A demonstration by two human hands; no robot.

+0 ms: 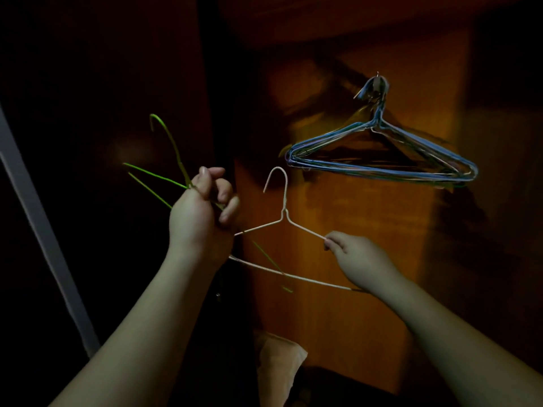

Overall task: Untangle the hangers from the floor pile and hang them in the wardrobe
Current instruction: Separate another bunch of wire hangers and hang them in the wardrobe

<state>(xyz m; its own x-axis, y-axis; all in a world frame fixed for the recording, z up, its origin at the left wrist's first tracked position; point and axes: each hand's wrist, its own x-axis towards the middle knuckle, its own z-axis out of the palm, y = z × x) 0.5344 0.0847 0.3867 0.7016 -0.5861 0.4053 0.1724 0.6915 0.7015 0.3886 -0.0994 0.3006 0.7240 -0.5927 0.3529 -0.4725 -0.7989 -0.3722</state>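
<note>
Left hand (202, 210): grip closed in a fist around the thin green wire hanger (164, 148), hook up, its lower wire crossing behind the pale pink wire hanger (284, 214). Right hand (349, 254): fingertips pinching the pink hanger's right shoulder wire; its left shoulder runs in under the left fist.

Risk: the two hangers appear still crossed near the left fist. Pulling the pink one away sideways could snag it, bend the wire, or drag the green one out of the grip.

Container: the brown wooden wardrobe (338, 304) already holds a bundle of blue wire hangers (382, 160) on a small metal hook (377, 83) at its upper back panel. A pale crumpled item lies low inside, unclear.
</note>
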